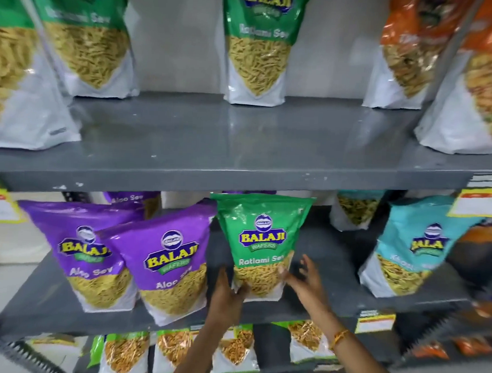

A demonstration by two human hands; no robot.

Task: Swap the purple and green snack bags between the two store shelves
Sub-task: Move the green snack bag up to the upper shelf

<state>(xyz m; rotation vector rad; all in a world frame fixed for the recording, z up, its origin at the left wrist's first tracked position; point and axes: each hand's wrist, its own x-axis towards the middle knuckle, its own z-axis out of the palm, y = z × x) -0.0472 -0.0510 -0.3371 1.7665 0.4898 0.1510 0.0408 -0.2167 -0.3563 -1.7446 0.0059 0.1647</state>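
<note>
A green Ratlami Sev bag (260, 243) stands upright on the lower shelf (333, 280), just right of two purple Aloo Sev bags (168, 270). Its clear lower window shows thin yellow sev. The left hand (229, 292) presses its bottom left corner; the right hand (305, 279), fingers spread, touches its right edge.

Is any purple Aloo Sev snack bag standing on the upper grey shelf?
No, the upper grey shelf holds only green bags and orange bags.
</note>
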